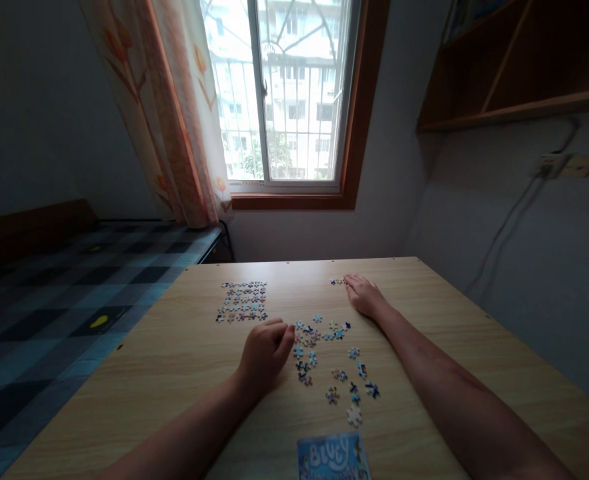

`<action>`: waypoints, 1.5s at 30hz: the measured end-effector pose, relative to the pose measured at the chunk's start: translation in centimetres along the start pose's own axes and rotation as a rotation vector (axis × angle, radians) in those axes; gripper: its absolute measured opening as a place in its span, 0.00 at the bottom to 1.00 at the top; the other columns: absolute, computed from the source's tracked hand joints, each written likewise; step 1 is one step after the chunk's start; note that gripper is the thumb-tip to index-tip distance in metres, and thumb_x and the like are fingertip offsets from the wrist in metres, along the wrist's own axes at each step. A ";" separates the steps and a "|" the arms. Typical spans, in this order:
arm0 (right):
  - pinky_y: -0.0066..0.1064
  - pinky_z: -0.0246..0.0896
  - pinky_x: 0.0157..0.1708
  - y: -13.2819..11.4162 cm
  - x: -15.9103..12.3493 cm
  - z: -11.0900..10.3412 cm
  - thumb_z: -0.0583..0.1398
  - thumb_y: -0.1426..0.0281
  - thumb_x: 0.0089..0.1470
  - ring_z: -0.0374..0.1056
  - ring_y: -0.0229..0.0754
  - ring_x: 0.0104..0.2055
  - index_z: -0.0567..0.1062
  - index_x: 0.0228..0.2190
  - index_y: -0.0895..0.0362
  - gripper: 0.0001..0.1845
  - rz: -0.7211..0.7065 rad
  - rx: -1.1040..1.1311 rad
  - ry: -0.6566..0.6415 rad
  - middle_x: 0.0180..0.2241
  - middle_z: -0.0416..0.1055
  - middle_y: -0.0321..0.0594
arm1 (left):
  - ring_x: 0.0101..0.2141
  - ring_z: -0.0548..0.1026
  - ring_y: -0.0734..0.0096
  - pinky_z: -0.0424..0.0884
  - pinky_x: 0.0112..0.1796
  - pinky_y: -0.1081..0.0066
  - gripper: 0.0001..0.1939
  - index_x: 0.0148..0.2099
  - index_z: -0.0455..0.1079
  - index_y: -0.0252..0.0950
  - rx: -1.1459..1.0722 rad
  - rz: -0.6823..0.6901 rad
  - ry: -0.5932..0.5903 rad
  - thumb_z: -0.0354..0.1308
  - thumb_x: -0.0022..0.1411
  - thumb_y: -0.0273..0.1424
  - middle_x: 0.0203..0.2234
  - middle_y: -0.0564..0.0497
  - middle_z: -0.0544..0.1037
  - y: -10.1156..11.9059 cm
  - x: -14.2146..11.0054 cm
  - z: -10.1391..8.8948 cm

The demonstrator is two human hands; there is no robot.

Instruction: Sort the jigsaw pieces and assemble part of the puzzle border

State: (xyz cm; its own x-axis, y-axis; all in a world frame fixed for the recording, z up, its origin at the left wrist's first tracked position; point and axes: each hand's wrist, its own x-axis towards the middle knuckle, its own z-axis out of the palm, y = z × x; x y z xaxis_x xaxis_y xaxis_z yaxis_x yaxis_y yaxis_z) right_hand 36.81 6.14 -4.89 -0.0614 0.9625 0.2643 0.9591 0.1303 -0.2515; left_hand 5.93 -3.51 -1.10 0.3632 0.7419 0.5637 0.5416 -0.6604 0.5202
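Note:
My right hand [365, 295] reaches to the far part of the wooden table, its fingers together and their tips on a jigsaw puzzle piece at the right end of a short row of pieces [336, 282]. My left hand [267, 350] is closed, thumb against the curled fingers; whatever may be inside is hidden. It rests left of a loose scatter of puzzle pieces [310, 335]. One pale piece [354, 417] lies nearest me. Beyond my left hand, several rows of puzzle pieces [244, 300] are laid out in a block.
A blue box or card marked "Bluey" [331, 457] lies at the near side of the wooden table [199, 373]. Left of the table is a bed with a checked cover [69, 287]. Behind are a curtain [174, 120] and a window; a shelf [519, 110] hangs upper right.

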 end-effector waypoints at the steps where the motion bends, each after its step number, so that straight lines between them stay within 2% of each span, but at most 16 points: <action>1: 0.43 0.46 0.64 -0.1 -0.1 -0.3 0.51 0.67 0.66 0.54 0.47 0.65 0.68 0.61 0.54 0.24 -0.020 0.017 0.026 0.64 0.61 0.43 | 0.19 0.60 0.76 0.54 0.25 0.72 0.24 0.17 0.55 0.36 0.010 -0.009 0.007 0.46 0.67 0.34 0.15 0.55 0.60 0.0 0.0 0.0; 3: 0.42 0.50 0.62 -0.6 -0.4 -1.0 0.55 0.65 0.64 0.60 0.48 0.61 0.73 0.56 0.53 0.20 -0.109 0.090 0.091 0.59 0.68 0.44 | 0.19 0.60 0.76 0.54 0.25 0.72 0.24 0.17 0.56 0.36 0.026 -0.029 0.018 0.46 0.67 0.35 0.15 0.55 0.60 -0.1 0.1 0.1; 5: 0.39 0.57 0.56 -1.6 -0.6 -1.9 0.59 0.64 0.62 0.67 0.48 0.52 0.80 0.46 0.52 0.14 -0.243 0.200 0.119 0.48 0.76 0.44 | 0.19 0.61 0.75 0.54 0.26 0.71 0.24 0.17 0.56 0.36 0.040 -0.045 0.014 0.47 0.67 0.35 0.15 0.55 0.60 -0.2 0.1 0.2; 8: 0.30 0.63 0.42 -3.7 -0.9 -3.2 0.63 0.66 0.59 0.71 0.41 0.35 0.83 0.34 0.53 0.08 -0.424 0.314 -0.003 0.32 0.77 0.39 | 0.19 0.61 0.75 0.54 0.26 0.71 0.24 0.17 0.57 0.36 0.062 -0.062 -0.012 0.47 0.66 0.34 0.15 0.55 0.61 -0.3 0.2 0.3; 10: 0.26 0.61 0.36 -5.3 -1.1 -3.7 0.65 0.68 0.56 0.69 0.37 0.30 0.83 0.33 0.52 0.04 -0.502 0.345 -0.110 0.29 0.76 0.35 | 0.20 0.62 0.75 0.55 0.27 0.71 0.24 0.18 0.58 0.36 0.069 -0.069 -0.027 0.47 0.66 0.34 0.15 0.55 0.62 -0.3 0.2 0.3; 14: 0.25 0.60 0.33 -7.3 -1.4 -3.8 0.68 0.70 0.52 0.69 0.36 0.29 0.84 0.35 0.49 0.07 -0.536 0.314 -0.248 0.31 0.77 0.34 | 0.20 0.62 0.74 0.55 0.27 0.71 0.24 0.18 0.60 0.36 0.075 -0.072 -0.036 0.47 0.67 0.35 0.16 0.54 0.64 -0.3 0.2 0.3; 17: 0.25 0.61 0.34 -6.9 -1.3 -3.8 0.67 0.72 0.51 0.70 0.38 0.31 0.85 0.34 0.48 0.08 -0.507 0.244 -0.266 0.32 0.78 0.34 | 0.20 0.62 0.74 0.55 0.27 0.71 0.24 0.18 0.60 0.36 0.069 -0.069 -0.035 0.47 0.67 0.35 0.16 0.54 0.63 -0.4 0.1 0.4; 20: 0.26 0.62 0.39 -4.9 -1.0 -4.2 0.65 0.74 0.50 0.72 0.40 0.34 0.85 0.33 0.48 0.10 -0.425 0.171 -0.225 0.32 0.79 0.33 | 0.20 0.62 0.74 0.55 0.27 0.71 0.23 0.18 0.60 0.36 0.064 -0.069 -0.034 0.47 0.67 0.35 0.15 0.54 0.63 -0.5 0.1 0.4; 24: 0.24 0.63 0.38 -1.2 -0.6 -4.9 0.62 0.75 0.51 0.74 0.40 0.37 0.84 0.34 0.48 0.13 -0.215 0.061 -0.214 0.34 0.80 0.33 | 0.20 0.62 0.74 0.54 0.27 0.71 0.23 0.18 0.60 0.36 0.061 -0.072 -0.036 0.48 0.66 0.35 0.16 0.55 0.63 -0.7 0.1 0.5; 28: 0.27 0.63 0.42 1.0 -0.3 -4.6 0.60 0.75 0.54 0.74 0.43 0.42 0.84 0.40 0.50 0.16 0.004 -0.120 -0.107 0.40 0.80 0.37 | 0.19 0.61 0.75 0.54 0.27 0.71 0.24 0.17 0.58 0.36 0.038 -0.080 -0.022 0.47 0.66 0.36 0.15 0.55 0.62 -0.8 0.2 0.5; 31: 0.31 0.63 0.44 1.2 -0.2 -3.9 0.58 0.72 0.57 0.73 0.47 0.45 0.83 0.42 0.51 0.16 0.075 -0.170 -0.046 0.43 0.80 0.42 | 0.19 0.60 0.76 0.54 0.26 0.71 0.24 0.17 0.57 0.36 0.026 -0.081 -0.011 0.46 0.66 0.36 0.15 0.55 0.60 -0.8 0.2 0.5; 35: 0.36 0.60 0.47 0.6 -0.1 -3.2 0.58 0.66 0.59 0.72 0.50 0.45 0.84 0.40 0.51 0.14 0.104 -0.205 0.003 0.41 0.80 0.45 | 0.19 0.60 0.76 0.53 0.26 0.72 0.24 0.17 0.56 0.36 0.026 -0.087 -0.008 0.46 0.66 0.36 0.15 0.55 0.60 -0.7 0.2 0.4; 38: 0.37 0.59 0.47 0.6 -0.1 -2.9 0.58 0.64 0.60 0.72 0.50 0.45 0.83 0.41 0.50 0.14 0.121 -0.203 0.024 0.41 0.79 0.45 | 0.19 0.60 0.76 0.53 0.26 0.72 0.24 0.17 0.55 0.36 0.026 -0.084 -0.008 0.46 0.66 0.36 0.15 0.55 0.59 -0.7 0.3 0.4; 45: 0.35 0.60 0.46 1.8 0.1 -2.5 0.59 0.65 0.61 0.70 0.49 0.46 0.83 0.41 0.50 0.12 0.158 -0.170 0.080 0.42 0.79 0.42 | 0.19 0.59 0.76 0.53 0.26 0.72 0.24 0.17 0.53 0.36 0.011 -0.086 -0.003 0.46 0.66 0.36 0.15 0.55 0.59 -0.6 0.4 0.3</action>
State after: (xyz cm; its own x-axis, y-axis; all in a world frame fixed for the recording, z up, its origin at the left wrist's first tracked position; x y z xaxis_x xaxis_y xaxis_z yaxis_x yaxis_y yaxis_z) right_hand 39.24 5.87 -2.99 0.1089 0.9448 0.3090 0.9882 -0.0691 -0.1369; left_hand 5.96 -2.79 -1.40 0.3173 0.7960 0.5154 0.5791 -0.5931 0.5594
